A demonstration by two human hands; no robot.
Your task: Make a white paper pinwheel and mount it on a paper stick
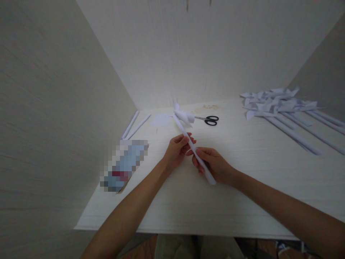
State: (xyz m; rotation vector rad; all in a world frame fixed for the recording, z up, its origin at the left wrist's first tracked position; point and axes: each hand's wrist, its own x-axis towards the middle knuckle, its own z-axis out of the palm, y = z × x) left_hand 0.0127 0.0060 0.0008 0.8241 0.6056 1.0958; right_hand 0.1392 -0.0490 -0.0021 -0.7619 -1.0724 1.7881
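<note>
Both hands hold one white paper pinwheel above the white table (242, 187). Its rolled paper stick (192, 145) runs from near me up and away to a folded paper head (184, 116). My left hand (176, 151) pinches the stick near its middle with fingertips. My right hand (214, 163) grips the lower part of the stick, whose end pokes out past the palm.
Black-handled scissors (210, 119) lie beyond the pinwheel head. Several finished paper pinwheels (280, 104) are piled at the right. Two rolled paper sticks (134, 125) lie by the left wall, with a paper scrap (161, 119) beside them. A blurred box-like item (124, 165) sits at the left.
</note>
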